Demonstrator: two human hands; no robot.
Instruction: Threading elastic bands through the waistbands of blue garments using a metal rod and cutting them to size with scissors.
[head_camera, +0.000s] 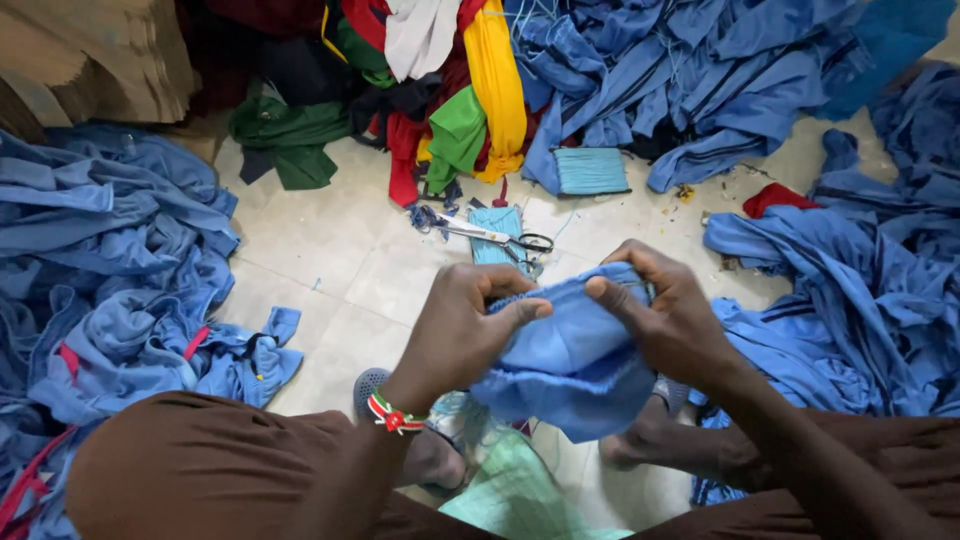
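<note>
Both the left hand (455, 335) and right hand (665, 315) clench their fingers on a blue garment (570, 365); scissors (495, 237) lie unused on the floor (330, 270); blue heaps (110, 260) remain.

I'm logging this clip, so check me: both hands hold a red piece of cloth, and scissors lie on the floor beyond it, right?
Not quite. In the head view, the cloth gripped by the left hand and right hand is blue, not red. The scissors do lie on the floor beyond it.
</note>
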